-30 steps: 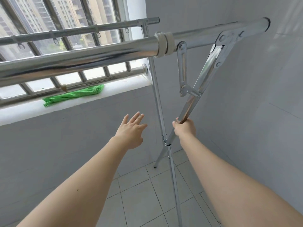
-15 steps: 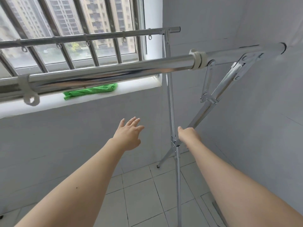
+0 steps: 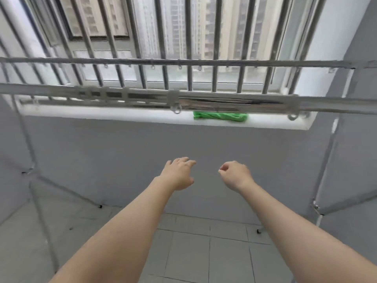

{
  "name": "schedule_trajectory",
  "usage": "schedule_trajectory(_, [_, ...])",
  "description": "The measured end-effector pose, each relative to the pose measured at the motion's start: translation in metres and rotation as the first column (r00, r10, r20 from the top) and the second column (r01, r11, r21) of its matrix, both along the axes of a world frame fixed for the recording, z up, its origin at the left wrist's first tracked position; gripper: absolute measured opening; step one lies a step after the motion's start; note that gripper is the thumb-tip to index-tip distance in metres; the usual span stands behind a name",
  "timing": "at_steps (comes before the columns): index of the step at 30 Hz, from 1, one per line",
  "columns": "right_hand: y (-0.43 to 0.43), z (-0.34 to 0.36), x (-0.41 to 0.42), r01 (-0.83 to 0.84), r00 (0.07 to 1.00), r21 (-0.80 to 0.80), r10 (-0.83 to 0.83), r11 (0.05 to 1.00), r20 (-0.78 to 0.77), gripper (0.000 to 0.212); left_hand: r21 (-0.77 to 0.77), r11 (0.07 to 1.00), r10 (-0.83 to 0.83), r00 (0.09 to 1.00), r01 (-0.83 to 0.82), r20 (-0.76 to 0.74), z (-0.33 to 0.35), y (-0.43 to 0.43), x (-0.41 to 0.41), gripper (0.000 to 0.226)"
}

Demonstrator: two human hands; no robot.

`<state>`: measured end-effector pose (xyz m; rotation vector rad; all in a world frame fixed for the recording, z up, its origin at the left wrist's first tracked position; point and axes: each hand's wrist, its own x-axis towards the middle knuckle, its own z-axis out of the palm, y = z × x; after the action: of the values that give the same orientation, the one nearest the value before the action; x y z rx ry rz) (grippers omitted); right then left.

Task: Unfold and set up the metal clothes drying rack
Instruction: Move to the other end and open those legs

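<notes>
The metal drying rack stands unfolded in front of me. Its near top bar [image 3: 142,93] runs across the whole view at chest height, and a thinner far bar [image 3: 224,63] with small hooks lies behind it. Crossed legs show blurred at the left [image 3: 34,193] and at the right [image 3: 324,180]. My left hand [image 3: 179,174] hangs below the bars with fingers spread, holding nothing. My right hand [image 3: 234,175] is beside it, fingers loosely curled, touching nothing.
A barred window [image 3: 163,37] fills the wall ahead over a white sill [image 3: 122,115]. A green cloth [image 3: 220,116] lies on the sill. Grey walls close in on both sides, and a tiled floor [image 3: 204,252] lies below.
My right hand has let go of the rack's right leg brace and come back to the middle. The view has swung left, from the rack's right end to its full width.
</notes>
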<state>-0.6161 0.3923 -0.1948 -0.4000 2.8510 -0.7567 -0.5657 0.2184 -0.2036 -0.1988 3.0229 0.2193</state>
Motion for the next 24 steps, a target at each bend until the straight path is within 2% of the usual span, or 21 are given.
schedule_trajectory(10, [-0.284,0.010,0.130,-0.383,0.924,-0.050,0.383,0.922,-0.017,0.026,0.054,0.918,0.391,0.919,-0.394,0.049,0.005,-0.251,0.171,0.063])
schedule_trajectory(17, [-0.423,0.012,0.193,-0.487,0.873,-0.084,0.487,0.869,-0.023,0.026,0.109,0.833,0.544,0.839,-0.542,0.020,0.009,-0.379,0.263,0.062])
schedule_trajectory(24, [-0.535,0.023,0.219,-0.558,0.830,-0.075,0.556,0.827,-0.044,0.025,0.206,0.725,0.674,0.739,-0.657,-0.014,0.008,-0.485,0.305,0.061])
